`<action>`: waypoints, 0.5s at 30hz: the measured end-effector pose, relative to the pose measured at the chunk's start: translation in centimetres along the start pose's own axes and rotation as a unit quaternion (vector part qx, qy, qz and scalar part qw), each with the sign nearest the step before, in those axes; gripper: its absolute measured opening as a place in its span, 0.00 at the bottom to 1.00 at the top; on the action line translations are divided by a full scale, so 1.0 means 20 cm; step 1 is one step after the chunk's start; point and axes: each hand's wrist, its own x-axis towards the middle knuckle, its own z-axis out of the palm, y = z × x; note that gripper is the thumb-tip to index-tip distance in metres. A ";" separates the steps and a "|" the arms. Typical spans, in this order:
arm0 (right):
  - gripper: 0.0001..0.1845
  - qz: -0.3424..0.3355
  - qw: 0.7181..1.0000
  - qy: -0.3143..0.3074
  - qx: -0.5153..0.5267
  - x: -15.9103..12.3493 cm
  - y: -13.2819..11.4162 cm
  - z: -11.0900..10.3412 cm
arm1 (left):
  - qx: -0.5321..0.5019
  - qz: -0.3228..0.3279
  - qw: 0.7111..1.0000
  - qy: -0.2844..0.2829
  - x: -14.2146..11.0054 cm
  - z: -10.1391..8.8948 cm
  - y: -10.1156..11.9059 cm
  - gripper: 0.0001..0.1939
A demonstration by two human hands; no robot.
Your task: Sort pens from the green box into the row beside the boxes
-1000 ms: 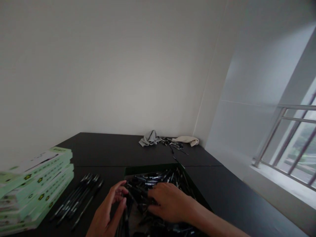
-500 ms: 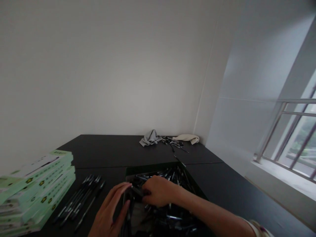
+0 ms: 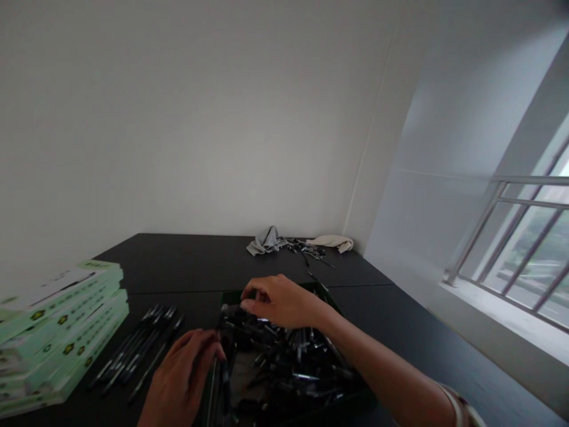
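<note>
A dark green box (image 3: 344,379) full of black pens (image 3: 288,367) sits on the black table in front of me. My right hand (image 3: 280,301) hovers over the box's far left part, its fingers pinched on a black pen (image 3: 229,309) lifted from the heap. Lower down, my left hand (image 3: 182,379) curls over the box's left edge, fingers closed round a few upright pens (image 3: 219,382). Left of the box, several black pens (image 3: 137,353) lie in a row on the table.
A stack of green and white boxes (image 3: 53,332) stands at the left edge. At the far corner lie a grey cloth (image 3: 265,240), a beige cloth (image 3: 331,242) and scattered small pen parts (image 3: 306,250). A railed window (image 3: 520,249) is at the right.
My right hand has risen from inside the box to its far left part, pinching a pen. My left hand has dropped and closed at the box's left edge.
</note>
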 end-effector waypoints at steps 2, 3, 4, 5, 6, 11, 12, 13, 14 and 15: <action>0.21 0.001 0.998 -0.044 -0.040 0.04 0.08 0.06 | -0.010 -0.039 0.999 0.003 0.01 -0.02 0.02 0.10; 0.20 0.000 0.996 -0.065 -0.056 0.05 0.12 0.10 | -0.023 -0.060 0.998 0.004 0.01 -0.03 0.03 0.10; 0.20 0.000 0.995 -0.079 -0.065 0.06 0.15 0.15 | -0.039 -0.083 0.996 0.003 0.01 -0.03 0.04 0.10; 0.22 -0.002 0.993 -0.088 -0.079 0.07 0.18 0.21 | -0.057 -0.105 0.993 0.003 0.01 -0.03 0.04 0.10; 0.26 -0.010 0.991 -0.099 -0.088 0.07 0.20 0.26 | -0.075 -0.125 0.989 0.000 0.01 -0.03 0.04 0.10; 0.32 -0.024 0.977 -0.118 -0.178 0.03 0.23 0.40 | -0.117 -0.165 0.979 -0.022 0.00 -0.03 0.04 0.10; 0.27 -0.014 0.973 -0.118 -0.198 0.01 0.23 0.40 | -0.124 -0.170 0.977 -0.025 0.00 -0.03 0.04 0.10; 0.23 -0.007 0.970 -0.122 -0.210 0.01 0.23 0.38 | -0.131 -0.174 0.976 -0.026 0.00 -0.03 0.04 0.10; 0.20 -0.005 0.968 -0.128 -0.214 0.00 0.23 0.36 | -0.137 -0.177 0.974 -0.027 0.00 -0.02 0.04 0.10; 0.18 -0.010 0.967 -0.137 -0.213 -0.01 0.23 0.34 | -0.144 -0.177 0.973 -0.028 0.00 -0.02 0.04 0.10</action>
